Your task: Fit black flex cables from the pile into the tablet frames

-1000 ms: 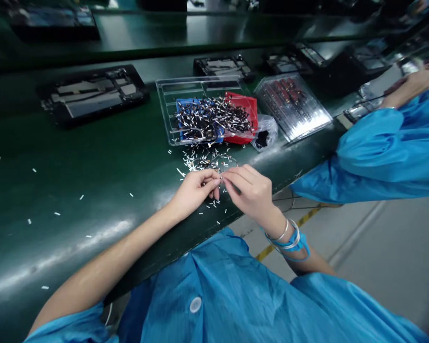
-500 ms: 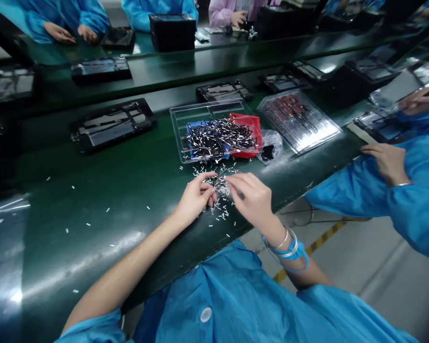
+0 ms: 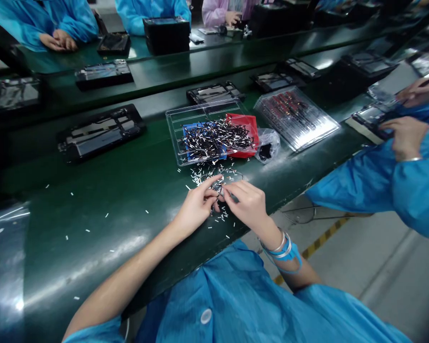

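Observation:
My left hand (image 3: pixel 197 206) is over the green bench, its thumb and fingers closed around a small dark part that I cannot make out fully. Against it, the fingertips of my right hand (image 3: pixel 249 204) pinch together at the same small part; what lies between them is too tiny to name. Small white strips (image 3: pixel 196 175) are scattered on the bench around and beneath both hands. Just beyond sits a clear plastic tray (image 3: pixel 172 138) with a heap of short black-and-white strip pieces (image 3: pixel 214 138) in a blue bin and a red bin (image 3: pixel 252 125).
Right of the tray are a clear plastic bag (image 3: pixel 271 143) and stacked clear trays (image 3: pixel 296 116) of parts. Opened black devices (image 3: pixel 102 131) lie along the line. At right, a co-worker's hand (image 3: pixel 409 136) rests near another device. More people sit across the bench.
My right hand has come in against my left, fingertips meeting. The black device at left has shifted left. Across the bench, a person's hands have come together.

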Action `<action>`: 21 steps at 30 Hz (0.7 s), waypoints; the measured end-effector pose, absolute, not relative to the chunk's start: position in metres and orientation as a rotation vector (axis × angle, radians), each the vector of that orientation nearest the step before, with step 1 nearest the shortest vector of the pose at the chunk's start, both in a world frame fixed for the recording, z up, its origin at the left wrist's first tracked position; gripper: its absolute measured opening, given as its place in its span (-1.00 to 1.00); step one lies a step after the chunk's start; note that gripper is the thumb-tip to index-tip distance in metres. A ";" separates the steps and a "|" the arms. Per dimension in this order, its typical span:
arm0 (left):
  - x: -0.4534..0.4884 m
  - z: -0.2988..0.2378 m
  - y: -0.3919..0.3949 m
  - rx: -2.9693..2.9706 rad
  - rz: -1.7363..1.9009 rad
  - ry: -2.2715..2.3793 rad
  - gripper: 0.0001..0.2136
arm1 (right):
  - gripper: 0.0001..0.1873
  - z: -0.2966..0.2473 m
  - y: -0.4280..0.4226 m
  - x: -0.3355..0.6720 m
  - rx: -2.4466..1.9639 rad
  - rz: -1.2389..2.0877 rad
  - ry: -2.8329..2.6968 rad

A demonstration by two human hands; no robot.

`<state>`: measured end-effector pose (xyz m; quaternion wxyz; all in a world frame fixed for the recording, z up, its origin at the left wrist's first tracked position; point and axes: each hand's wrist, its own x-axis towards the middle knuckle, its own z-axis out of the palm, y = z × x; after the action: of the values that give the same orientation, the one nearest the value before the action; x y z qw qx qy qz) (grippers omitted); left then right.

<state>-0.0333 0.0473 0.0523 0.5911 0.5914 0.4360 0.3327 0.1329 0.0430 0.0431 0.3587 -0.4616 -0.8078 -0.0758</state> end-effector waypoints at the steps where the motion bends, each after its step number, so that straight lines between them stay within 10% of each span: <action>1: -0.034 0.053 0.049 1.326 0.754 1.019 -0.43 | -0.79 0.042 0.045 0.136 -1.254 -0.241 -2.057; 12: -0.057 0.078 0.052 1.192 0.655 0.990 -0.47 | -0.81 0.044 0.052 0.129 -0.987 -0.104 -2.066; 16: -0.147 0.091 0.080 1.537 1.132 1.655 -0.78 | -0.78 0.040 0.062 0.127 -0.989 0.058 -1.857; 21: -0.284 0.083 0.149 1.486 1.384 2.242 -0.69 | -0.75 0.034 0.072 0.125 -1.129 0.141 -1.617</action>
<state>-0.2837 0.1489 0.0829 0.0583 0.4906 0.7399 0.4566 0.1253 0.0722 0.0338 0.5498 -0.4769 -0.6832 0.0597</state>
